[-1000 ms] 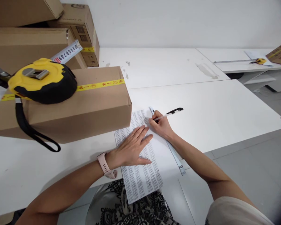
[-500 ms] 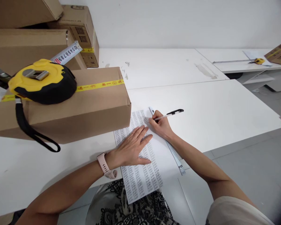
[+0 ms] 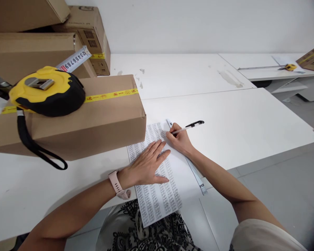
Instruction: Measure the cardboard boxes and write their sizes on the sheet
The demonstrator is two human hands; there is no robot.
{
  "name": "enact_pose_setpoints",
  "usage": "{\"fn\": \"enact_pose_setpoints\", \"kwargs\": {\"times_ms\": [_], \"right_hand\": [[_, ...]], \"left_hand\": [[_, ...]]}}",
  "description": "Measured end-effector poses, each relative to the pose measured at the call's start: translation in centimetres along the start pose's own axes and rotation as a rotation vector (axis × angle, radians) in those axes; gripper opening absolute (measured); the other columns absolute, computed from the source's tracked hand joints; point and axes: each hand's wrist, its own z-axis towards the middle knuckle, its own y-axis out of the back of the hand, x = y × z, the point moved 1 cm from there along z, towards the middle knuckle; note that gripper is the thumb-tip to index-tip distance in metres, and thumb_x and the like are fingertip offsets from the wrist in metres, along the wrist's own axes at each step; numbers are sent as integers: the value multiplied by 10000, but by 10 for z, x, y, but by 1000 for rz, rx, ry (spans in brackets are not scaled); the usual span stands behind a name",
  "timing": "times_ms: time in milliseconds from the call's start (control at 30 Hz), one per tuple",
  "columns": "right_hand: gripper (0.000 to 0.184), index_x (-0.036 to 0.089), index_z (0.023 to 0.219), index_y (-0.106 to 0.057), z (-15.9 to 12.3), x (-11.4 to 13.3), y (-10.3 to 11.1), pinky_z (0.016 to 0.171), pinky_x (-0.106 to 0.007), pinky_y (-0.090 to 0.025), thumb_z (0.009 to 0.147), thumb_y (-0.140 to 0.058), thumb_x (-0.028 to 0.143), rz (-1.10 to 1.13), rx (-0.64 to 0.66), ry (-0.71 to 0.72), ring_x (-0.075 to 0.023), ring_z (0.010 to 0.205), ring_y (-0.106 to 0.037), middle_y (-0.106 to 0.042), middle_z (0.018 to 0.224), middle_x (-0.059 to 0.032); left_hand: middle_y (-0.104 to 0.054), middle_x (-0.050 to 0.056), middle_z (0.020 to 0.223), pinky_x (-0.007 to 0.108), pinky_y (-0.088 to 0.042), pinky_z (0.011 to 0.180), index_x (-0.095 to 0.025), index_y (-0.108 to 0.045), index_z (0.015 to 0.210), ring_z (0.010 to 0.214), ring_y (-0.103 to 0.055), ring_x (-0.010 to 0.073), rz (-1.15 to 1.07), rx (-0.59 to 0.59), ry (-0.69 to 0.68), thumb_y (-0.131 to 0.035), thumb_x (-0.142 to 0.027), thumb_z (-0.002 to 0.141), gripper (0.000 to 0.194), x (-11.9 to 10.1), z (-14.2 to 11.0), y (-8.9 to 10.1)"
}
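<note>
A white sheet of paper (image 3: 157,205) covered in columns of small dark writing lies on the table and hangs over its front edge. My left hand (image 3: 149,164) rests flat on the sheet with the fingers spread. In my right hand (image 3: 181,139) is a pen (image 3: 191,125) with a black clip end and a pale barrel. Its tip is hidden by my fingers near the upper right of the written columns. Under the sheet, along its right side, shows a light blue printed strip (image 3: 202,186).
Left of the sheet, a cardboard box (image 3: 112,129) carries a yellow and black tape measure (image 3: 49,92) with its blade partly out. More cardboard boxes (image 3: 28,43) are stacked behind. On the far right stand another tape measure (image 3: 290,67) and a small box (image 3: 312,59) on the white table (image 3: 238,122).
The pen's back end has tilted very slightly to the left and up. Both hands stay in nearly the same place.
</note>
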Motion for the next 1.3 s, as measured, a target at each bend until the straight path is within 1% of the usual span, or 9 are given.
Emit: {"fn": "enact_pose_setpoints", "kwargs": {"times_ms": [200,333,567,800,1033,1167,1300], "right_hand": [[211,232,660,-409,0,0,1,509,-273,-276,754,-596,205,-2,5,5,-113,538,-347,-384,560,64],[216,229,657,-409,1,-1,0,508,-271,-273,754,-602,214,10,-3,5,-108,537,-345,-387,569,65],[225,229,655,-404,1,-2,1,507,-273,-273,759,-602,212,0,-15,11,-110,537,-348,-386,572,65],[221,229,656,-409,1,-3,1,507,-273,-273,758,-605,213,8,-8,1,-110,536,-349,-388,569,65],[217,230,654,-402,2,-3,2,512,-276,-274,751,-593,192,6,-19,12,-113,541,-343,-375,570,64],[220,231,656,-401,2,-1,3,511,-274,-274,748,-598,204,-9,-7,0,-114,542,-344,-380,567,64],[219,231,651,-400,3,0,3,510,-274,-275,744,-597,205,-12,-12,-5,-115,545,-347,-380,569,61]], "left_hand": [[-106,214,1647,525,-80,1228,-117,-219,1530,1524,-28,368,2,-6,4,-448,-766,850,967,0,0,0],[-121,235,1638,527,-77,1228,-99,-240,1523,1521,-45,381,4,5,0,-458,-764,848,972,0,0,0],[-94,246,1639,524,-54,1229,-93,-234,1527,1521,-28,382,-8,41,13,-459,-770,844,988,-1,1,2],[-84,216,1649,536,-72,1228,-123,-196,1540,1524,-20,373,-8,-18,-12,-442,-771,849,980,1,0,-2],[-105,243,1638,526,-67,1230,-90,-238,1528,1522,-37,379,0,14,-2,-452,-773,844,989,0,1,0],[-83,214,1650,527,-69,1229,-114,-197,1545,1524,-23,369,11,-14,-7,-454,-764,849,986,0,0,-1],[-86,205,1652,525,-78,1227,-133,-177,1546,1526,-19,361,23,-17,-6,-452,-759,854,973,0,-1,-3]]}}
